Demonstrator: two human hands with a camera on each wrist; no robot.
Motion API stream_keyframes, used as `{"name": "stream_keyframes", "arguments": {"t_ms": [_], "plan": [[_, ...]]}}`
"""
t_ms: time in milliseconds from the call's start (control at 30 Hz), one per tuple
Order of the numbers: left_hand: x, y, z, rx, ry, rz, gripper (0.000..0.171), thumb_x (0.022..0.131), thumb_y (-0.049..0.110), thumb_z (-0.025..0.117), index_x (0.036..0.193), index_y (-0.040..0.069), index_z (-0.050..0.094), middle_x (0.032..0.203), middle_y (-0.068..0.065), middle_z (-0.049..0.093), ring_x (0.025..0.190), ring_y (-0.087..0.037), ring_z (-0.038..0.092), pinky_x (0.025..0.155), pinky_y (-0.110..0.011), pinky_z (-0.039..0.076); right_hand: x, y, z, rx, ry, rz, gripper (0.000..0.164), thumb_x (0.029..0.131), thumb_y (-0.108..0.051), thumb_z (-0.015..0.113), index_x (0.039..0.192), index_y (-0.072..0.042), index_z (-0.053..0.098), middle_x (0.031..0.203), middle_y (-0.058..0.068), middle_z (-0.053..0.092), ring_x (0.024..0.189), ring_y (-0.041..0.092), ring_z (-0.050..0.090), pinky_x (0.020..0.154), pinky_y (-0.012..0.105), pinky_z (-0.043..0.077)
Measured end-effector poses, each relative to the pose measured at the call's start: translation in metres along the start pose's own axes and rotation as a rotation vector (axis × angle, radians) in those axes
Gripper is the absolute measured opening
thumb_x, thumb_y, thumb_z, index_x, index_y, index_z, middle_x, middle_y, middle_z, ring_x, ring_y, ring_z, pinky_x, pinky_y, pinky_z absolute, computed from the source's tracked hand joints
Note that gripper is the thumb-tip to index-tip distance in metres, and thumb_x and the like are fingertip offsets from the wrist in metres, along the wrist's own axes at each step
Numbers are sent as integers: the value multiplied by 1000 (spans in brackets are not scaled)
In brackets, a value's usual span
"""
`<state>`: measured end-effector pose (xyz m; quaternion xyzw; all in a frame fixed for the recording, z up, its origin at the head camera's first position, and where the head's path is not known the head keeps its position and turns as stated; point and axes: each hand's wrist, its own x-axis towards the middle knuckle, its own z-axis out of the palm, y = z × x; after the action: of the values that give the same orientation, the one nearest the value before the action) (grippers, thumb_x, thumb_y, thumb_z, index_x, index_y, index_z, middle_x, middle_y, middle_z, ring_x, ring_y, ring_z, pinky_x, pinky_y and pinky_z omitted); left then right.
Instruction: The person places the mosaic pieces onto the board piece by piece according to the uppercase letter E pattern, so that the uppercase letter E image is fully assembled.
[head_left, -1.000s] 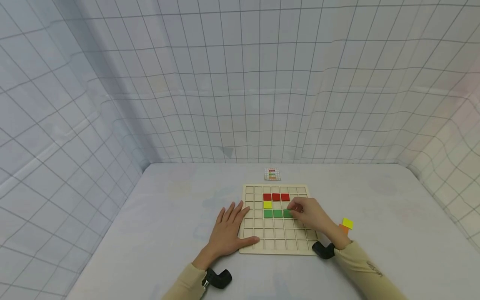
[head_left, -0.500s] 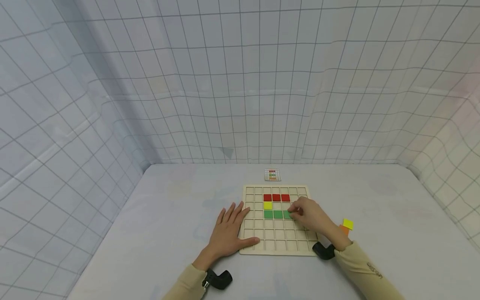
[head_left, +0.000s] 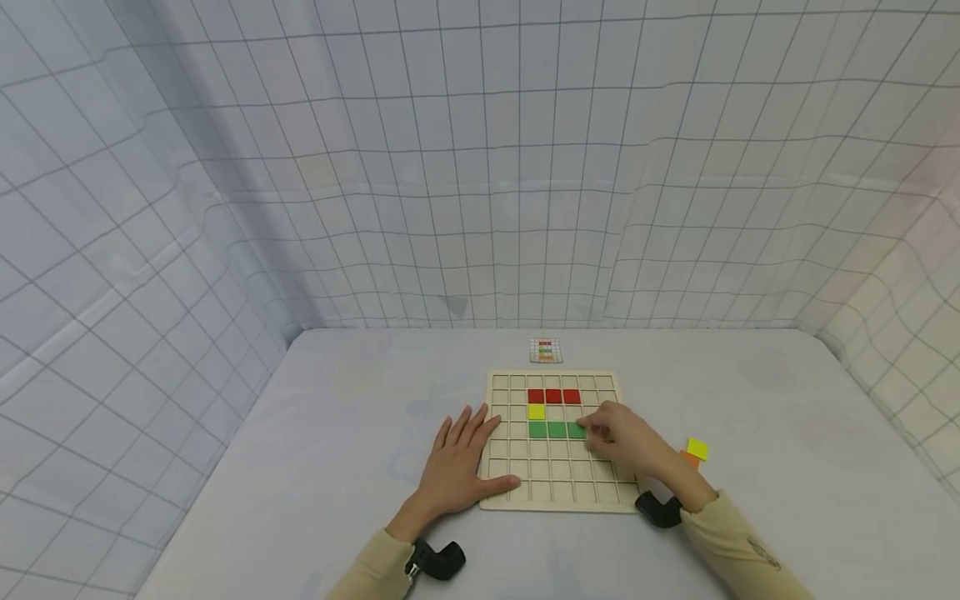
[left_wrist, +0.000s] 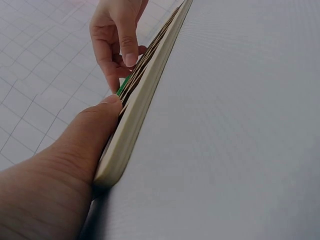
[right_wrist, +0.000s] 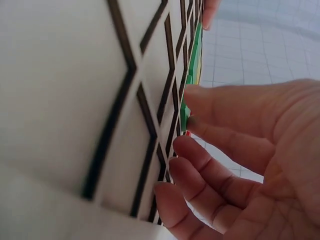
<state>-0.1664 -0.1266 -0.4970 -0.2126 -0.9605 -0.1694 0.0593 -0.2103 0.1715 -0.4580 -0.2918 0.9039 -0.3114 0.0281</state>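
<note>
A pale wooden grid board (head_left: 561, 492) lies flat on the table. My left hand (head_left: 453, 475) is spread over its left edge, the thumb (left_wrist: 102, 117) resting on the board. At the right end of a row of green square tiles (head_left: 557, 430), my right hand (head_left: 628, 442) touches the last green tile (right_wrist: 184, 117) with its index finger. The thumb stands apart from that finger in the left wrist view, and the other fingers are bent. Red tiles (head_left: 553, 397) fill part of a row farther back; a yellow tile (head_left: 536, 412) sits between the red and green rows.
Behind the board lies a small card (head_left: 545, 350) with a printed coloured grid. To the right, beside my right forearm, are a loose yellow tile (head_left: 697, 449) and an orange tile (head_left: 689, 459), partly hidden. A gridded white curtain (head_left: 555, 208) stands behind the table.
My right hand has spread its thumb away from the index finger and shifted slightly right and nearer to me. The last green tile stays in the row. My left hand has not moved.
</note>
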Motion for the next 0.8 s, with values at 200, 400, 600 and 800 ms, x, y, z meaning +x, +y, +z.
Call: {"name": "stream_keyframes", "arguments": {"t_ms": [200, 400, 600, 800], "plan": [[0, 0, 0, 7, -19, -16, 95, 79, 77, 47, 151, 17, 28, 157, -4, 17, 143, -25, 8, 112, -47, 2, -13, 6, -2, -31, -56, -100, 43, 86, -10, 70, 126, 4, 59, 99, -1, 52, 87, 16, 42, 72, 30, 39], [0, 1, 0, -7, -20, -13, 95, 79, 76, 48, 151, 17, 27, 157, -4, 17, 143, -26, 8, 112, -47, 1, -31, 12, -14, 77, -51, -118, 27, 90, -13, 67, 116, -4, 66, 109, 3, 58, 84, 14, 48, 68, 27, 44], [1, 0, 1, 1, -17, -17, 95, 79, 77, 47, 151, 17, 27, 157, -4, 16, 143, -25, 8, 112, -46, 1, -48, 22, -32, 43, 90, -36, 13, 86, -7, 70, 99, -10, 71, 99, -3, 63, 80, 14, 53, 64, 28, 46], [0, -1, 2, 10, -21, -17, 96, 79, 78, 46, 151, 18, 26, 157, -3, 16, 143, -24, 7, 112, -46, 0, -68, 35, -52, -71, 126, 175, 18, 83, -10, 72, 101, -9, 71, 103, 3, 62, 93, 28, 56, 73, 44, 47]]}}
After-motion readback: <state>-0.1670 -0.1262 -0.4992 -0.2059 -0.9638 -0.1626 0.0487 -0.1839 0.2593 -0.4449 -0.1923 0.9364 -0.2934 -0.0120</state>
